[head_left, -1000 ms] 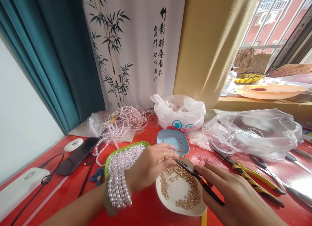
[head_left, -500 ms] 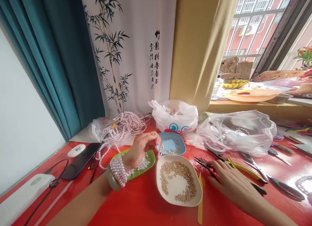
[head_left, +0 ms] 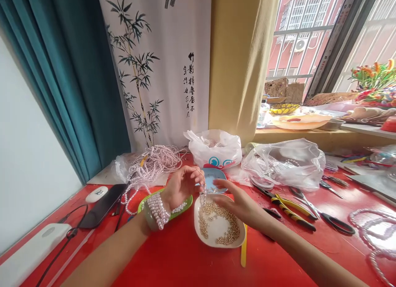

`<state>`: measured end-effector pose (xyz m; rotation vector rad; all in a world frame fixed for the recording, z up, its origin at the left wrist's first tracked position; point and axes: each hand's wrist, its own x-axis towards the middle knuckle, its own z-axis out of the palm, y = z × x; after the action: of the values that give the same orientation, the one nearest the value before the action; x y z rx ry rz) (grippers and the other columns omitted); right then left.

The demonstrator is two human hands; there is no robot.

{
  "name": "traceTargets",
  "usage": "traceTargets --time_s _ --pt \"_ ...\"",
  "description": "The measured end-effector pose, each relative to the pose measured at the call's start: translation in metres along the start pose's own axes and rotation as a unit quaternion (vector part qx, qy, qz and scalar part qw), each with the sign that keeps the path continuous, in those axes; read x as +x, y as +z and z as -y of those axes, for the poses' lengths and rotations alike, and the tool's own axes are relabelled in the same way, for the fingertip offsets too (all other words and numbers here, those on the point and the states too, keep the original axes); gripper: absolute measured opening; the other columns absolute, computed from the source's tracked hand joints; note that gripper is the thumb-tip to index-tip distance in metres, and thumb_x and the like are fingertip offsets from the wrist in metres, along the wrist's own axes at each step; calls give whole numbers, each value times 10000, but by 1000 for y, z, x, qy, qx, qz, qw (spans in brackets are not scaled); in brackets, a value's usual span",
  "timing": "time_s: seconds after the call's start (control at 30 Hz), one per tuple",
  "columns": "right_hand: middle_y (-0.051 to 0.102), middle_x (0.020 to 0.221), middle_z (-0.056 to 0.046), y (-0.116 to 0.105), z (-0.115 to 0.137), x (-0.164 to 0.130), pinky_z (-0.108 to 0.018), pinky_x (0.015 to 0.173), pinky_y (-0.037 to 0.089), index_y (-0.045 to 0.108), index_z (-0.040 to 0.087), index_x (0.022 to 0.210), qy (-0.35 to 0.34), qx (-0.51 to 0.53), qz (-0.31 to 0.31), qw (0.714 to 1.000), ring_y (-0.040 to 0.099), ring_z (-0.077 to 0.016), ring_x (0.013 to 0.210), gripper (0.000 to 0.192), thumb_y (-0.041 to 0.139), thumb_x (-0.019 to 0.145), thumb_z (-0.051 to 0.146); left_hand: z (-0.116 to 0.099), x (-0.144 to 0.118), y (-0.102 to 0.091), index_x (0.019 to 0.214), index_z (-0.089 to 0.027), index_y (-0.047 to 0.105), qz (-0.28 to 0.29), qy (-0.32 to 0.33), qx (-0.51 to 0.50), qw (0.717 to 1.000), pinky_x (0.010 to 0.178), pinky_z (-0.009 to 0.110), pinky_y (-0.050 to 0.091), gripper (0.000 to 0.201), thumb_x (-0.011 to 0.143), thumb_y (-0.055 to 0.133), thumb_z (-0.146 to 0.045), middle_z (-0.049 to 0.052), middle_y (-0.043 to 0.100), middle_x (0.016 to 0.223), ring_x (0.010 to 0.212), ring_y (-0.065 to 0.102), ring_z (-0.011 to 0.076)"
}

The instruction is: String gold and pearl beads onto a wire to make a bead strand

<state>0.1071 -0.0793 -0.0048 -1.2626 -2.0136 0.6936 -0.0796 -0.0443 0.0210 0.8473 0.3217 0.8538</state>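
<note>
My left hand (head_left: 181, 187) is raised with its fingertips pinched on a short beaded strand (head_left: 203, 196), which hangs over the rim of a white dish (head_left: 213, 241) of gold beads. A bracelet of pearly beads (head_left: 157, 210) and a pale bangle circle the left wrist. Coming in from the right, my right hand (head_left: 236, 202) is above the same dish, fingers stretched and apart, close to the strand. Behind the hands sits a blue dish (head_left: 221, 177) with a few small pieces. A green dish (head_left: 188, 202) with pearly beads lies partly hidden under the left hand.
Yellow-and-black pliers (head_left: 291, 212) and scissors (head_left: 337, 223) lie at right, near bead strands (head_left: 366, 233). Yellow tweezers (head_left: 243, 252) lie by the white dish. Plastic bags (head_left: 213, 148) and a heap of pink bead strings (head_left: 154, 165) stand behind; a phone (head_left: 103, 204) lies at left.
My right hand has left the black-handled pliers on the table and moved left to the beaded strand. My left hand still holds the strand. The view has shifted slightly to the right.
</note>
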Motion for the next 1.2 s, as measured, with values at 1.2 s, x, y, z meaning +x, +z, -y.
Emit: traceTargets --time_s 1.2 --pt "610 776 -10 21 5 -13 -249 637 432 606 180 910 134 335 -13 932 562 -149 746 304 535 741 424 53 -1 4 809 -97 612 -116 9 83 990 715 253 441 192 624 650 -67 69 644 794 710 593 132"
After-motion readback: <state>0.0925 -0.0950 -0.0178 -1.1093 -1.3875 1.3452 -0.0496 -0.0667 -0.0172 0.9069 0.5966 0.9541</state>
